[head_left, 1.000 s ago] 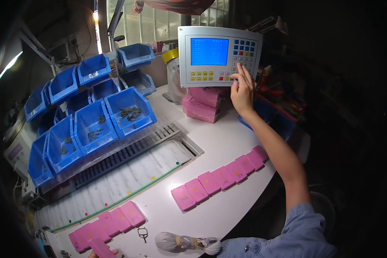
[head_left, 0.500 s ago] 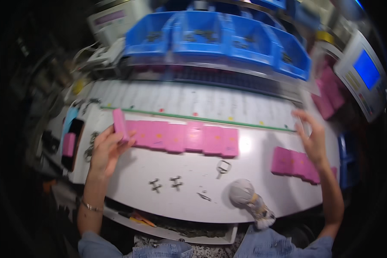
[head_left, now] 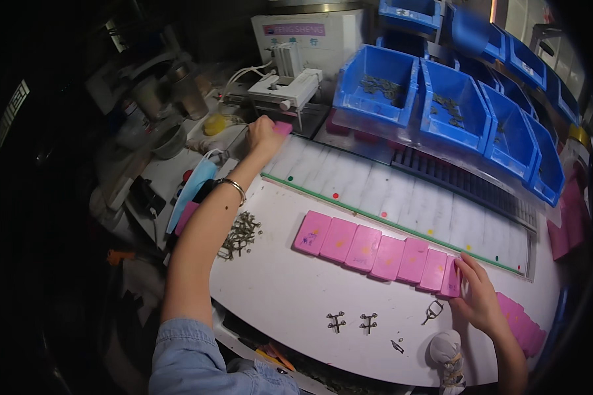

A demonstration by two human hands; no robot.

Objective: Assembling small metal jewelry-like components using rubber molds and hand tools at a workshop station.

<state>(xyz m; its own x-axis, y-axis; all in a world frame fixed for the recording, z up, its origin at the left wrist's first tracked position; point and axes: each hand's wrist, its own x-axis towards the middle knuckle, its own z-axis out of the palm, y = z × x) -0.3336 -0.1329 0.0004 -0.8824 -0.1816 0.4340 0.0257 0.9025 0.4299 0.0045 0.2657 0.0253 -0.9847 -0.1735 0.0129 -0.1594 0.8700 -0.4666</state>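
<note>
At the far left corner of the white board (head_left: 290,153), my left hand (head_left: 265,138) is closed round a pink block (head_left: 282,128), whose end shows past the fingers. A row of several pink blocks (head_left: 375,253) lies side by side on the white table. My right hand (head_left: 479,296) spans the row's right-end block (head_left: 449,278), fingertips at its far corner and thumb at its near one. Close by lies a small metal frame with a stem (head_left: 433,312). Two branched metal pieces (head_left: 336,322) rest left of it.
Blue bins (head_left: 379,85) with small metal parts stand behind the board. A white device (head_left: 286,89) is beyond my left hand. Loose metal parts (head_left: 242,234) lie beside my left forearm. A grey cloth bundle (head_left: 447,349) and more pink blocks (head_left: 520,322) are at right.
The view has swung left. My left hand has carried its pink block from beside the row to the board's far left corner. My right hand has come down onto the row's right end.
</note>
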